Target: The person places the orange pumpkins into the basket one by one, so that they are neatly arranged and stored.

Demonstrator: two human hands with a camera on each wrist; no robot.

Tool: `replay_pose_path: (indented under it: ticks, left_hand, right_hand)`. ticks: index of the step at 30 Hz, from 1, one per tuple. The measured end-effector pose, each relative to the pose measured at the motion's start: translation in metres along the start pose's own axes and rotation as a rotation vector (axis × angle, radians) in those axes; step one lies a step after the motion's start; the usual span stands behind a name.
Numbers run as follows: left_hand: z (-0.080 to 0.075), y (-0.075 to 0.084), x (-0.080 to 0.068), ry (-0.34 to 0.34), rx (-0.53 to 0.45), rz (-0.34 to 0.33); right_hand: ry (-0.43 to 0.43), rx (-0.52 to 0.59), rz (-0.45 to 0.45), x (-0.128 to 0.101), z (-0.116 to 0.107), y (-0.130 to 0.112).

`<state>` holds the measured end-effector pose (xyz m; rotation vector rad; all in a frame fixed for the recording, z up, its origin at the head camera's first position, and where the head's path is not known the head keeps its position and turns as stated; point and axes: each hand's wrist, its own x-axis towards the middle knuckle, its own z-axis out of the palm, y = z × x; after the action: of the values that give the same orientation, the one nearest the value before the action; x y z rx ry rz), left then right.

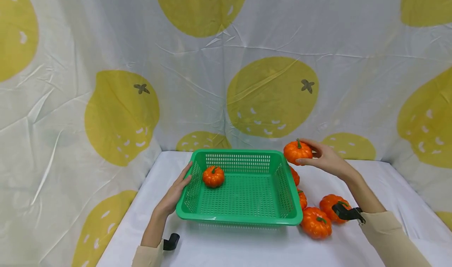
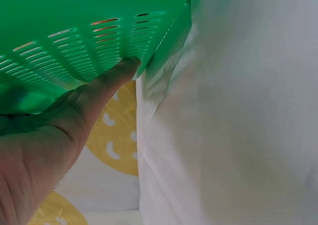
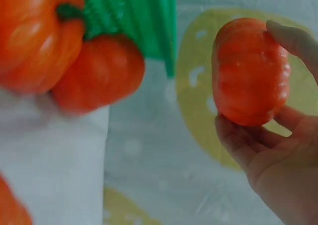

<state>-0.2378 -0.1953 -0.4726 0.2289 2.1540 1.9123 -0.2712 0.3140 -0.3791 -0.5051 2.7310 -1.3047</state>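
Fingers of the right hand (image 1: 326,157) pinch a pumpkin (image 1: 297,151); left hand (image 1: 175,194) lies flat against the basket (image 1: 243,216)

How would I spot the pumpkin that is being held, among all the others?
Find the green slotted plastic basket on the white cloth-covered table. Above its far right corner, the right hand holds a small orange toy pumpkin. It alone is off the table; one lies inside the basket, the rest beside it.

Basket (image 1: 243,220) at mid-bench (image 1: 226,247), one pumpkin (image 1: 213,176) inside near its left wall. Left hand (image 1: 174,194) against basket's left outer wall. Right hand (image 1: 326,157) over far right corner, holding a second pumpkin (image 1: 297,151) above rim. Four more pumpkins (image 1: 315,222) on bench, right of basket.
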Motion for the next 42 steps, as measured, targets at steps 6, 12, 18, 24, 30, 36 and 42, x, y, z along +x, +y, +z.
replay_pose_path:
  ticks: [6, 12, 18, 24, 30, 36, 42]
  left_hand:
    - [0.001, 0.001, 0.001, 0.000, -0.008, 0.000]
    - [0.001, 0.001, 0.002, -0.005, -0.032, -0.002]
    - [0.000, -0.001, 0.001, -0.008, -0.029, 0.005]
    - [-0.002, -0.002, 0.001, -0.018, -0.037, 0.015]
    - [-0.005, -0.004, 0.000, -0.014, -0.024, 0.016]
    - [-0.007, -0.004, -0.002, -0.005, -0.026, 0.016]
    - [-0.008, -0.002, -0.002, -0.015, -0.017, 0.017]
  right_hand:
    - [-0.077, 0.038, -0.031, 0.030, 0.023, -0.027]
    - [-0.151, 0.081, -0.086, 0.057, 0.052, -0.047]
    - [-0.194, 0.131, -0.140, 0.071, 0.082, -0.061]
    - [-0.193, 0.088, -0.179, 0.082, 0.106, -0.066]
    - [-0.204, 0.019, -0.180, 0.092, 0.129, -0.067]
    - [-0.300, 0.006, -0.140, 0.099, 0.154, -0.063]
    - [-0.299, -0.056, -0.104, 0.100, 0.167, -0.056]
